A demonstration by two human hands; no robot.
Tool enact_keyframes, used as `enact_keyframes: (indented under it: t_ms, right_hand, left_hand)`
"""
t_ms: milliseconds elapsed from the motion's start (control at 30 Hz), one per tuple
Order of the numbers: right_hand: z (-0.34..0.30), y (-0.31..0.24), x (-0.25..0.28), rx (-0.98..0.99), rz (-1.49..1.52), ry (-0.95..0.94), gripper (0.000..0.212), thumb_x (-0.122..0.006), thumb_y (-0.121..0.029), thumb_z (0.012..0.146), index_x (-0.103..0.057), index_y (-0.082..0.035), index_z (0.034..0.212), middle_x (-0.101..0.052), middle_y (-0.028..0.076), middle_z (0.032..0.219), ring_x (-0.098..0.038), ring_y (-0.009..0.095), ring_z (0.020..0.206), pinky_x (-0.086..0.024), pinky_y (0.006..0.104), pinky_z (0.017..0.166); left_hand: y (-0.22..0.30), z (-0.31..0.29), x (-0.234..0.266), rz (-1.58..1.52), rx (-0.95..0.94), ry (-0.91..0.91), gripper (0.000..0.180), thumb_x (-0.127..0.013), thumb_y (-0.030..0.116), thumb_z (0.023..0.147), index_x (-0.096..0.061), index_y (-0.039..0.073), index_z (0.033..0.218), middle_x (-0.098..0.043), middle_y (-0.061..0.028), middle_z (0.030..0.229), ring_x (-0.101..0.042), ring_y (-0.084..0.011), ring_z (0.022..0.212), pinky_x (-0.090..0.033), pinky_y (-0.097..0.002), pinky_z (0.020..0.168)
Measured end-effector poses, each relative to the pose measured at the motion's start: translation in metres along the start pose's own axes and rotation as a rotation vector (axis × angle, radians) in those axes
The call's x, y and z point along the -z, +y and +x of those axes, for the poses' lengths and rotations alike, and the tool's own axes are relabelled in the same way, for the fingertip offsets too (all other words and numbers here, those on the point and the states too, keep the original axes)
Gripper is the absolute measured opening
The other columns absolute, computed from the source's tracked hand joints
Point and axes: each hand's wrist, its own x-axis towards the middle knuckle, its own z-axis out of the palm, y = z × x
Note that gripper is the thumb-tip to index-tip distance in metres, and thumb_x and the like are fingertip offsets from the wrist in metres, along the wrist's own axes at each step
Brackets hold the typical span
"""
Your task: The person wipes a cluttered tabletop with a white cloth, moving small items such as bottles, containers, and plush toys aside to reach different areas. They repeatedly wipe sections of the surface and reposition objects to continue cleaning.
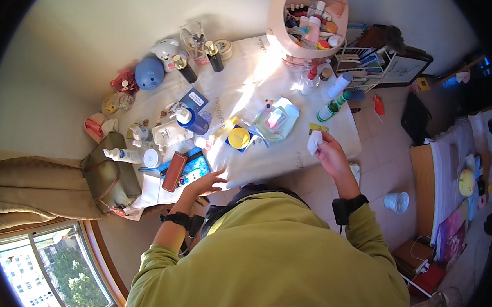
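Note:
My right hand [332,155] is closed on a crumpled white wipe [314,142] at the table's right front edge. A small yellow-green packet [318,127] lies just beyond it. Resting near the front edge, my left hand [206,183] has its fingers stretched out and holds nothing. Beside it are a brown case [175,170] and a blue patterned pouch [197,164]. Between my hands sit a light green wipes pack [284,122] and a round yellow-lidded tin [239,138]. A blue pump bottle [193,121] stands to the left of the tin.
A pink cosmetics case [275,37] stands at the back right, near a green bottle [333,106] and a white spray can [339,85]. Several toys, among them a blue round one [149,73], line the left back. An olive bag [110,170] sits at the left edge. A white basket [396,202] stands on the floor.

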Motion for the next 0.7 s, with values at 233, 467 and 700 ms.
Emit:
enact_keyframes:
  t_ms: [233,467,700]
  right_hand:
    - [0.108,0.023,-0.069,-0.072,-0.306,-0.106,0.034,-0.058,-0.004,0.089,-0.057,0.002,0.123,-0.063,0.009,0.112,-0.062,0.018,0.100,-0.051,0.0303,0.083]
    - [0.252,0.076,-0.115,-0.043,-0.390,-0.338,0.028,-0.062,0.000,0.081,-0.062,0.005,0.108,-0.067,0.010,0.090,-0.063,0.016,0.075,-0.050,0.0260,0.067]
    - [0.367,0.161,-0.131,0.180,-1.119,-0.157,0.015,-0.060,-0.001,0.078,-0.071,-0.002,0.088,-0.070,0.014,0.077,-0.067,0.026,0.073,-0.052,0.0356,0.064]
  left_hand:
    - [-0.005,0.000,0.007,0.016,-0.015,-0.055,0.041,-0.071,0.012,0.081,-0.063,0.010,0.122,-0.031,-0.0153,0.152,-0.053,-0.0356,0.118,-0.045,-0.0394,0.097]
    - [0.000,-0.003,-0.004,-0.031,0.050,0.035,0.037,-0.070,0.017,0.083,-0.064,0.009,0.119,-0.029,-0.0118,0.153,-0.051,-0.0359,0.119,-0.044,-0.0410,0.099]
    - [0.010,-0.003,-0.031,-0.098,0.171,0.168,0.037,-0.071,0.020,0.083,-0.065,0.016,0.119,-0.027,-0.0103,0.154,-0.042,-0.0353,0.128,-0.039,-0.0413,0.105]
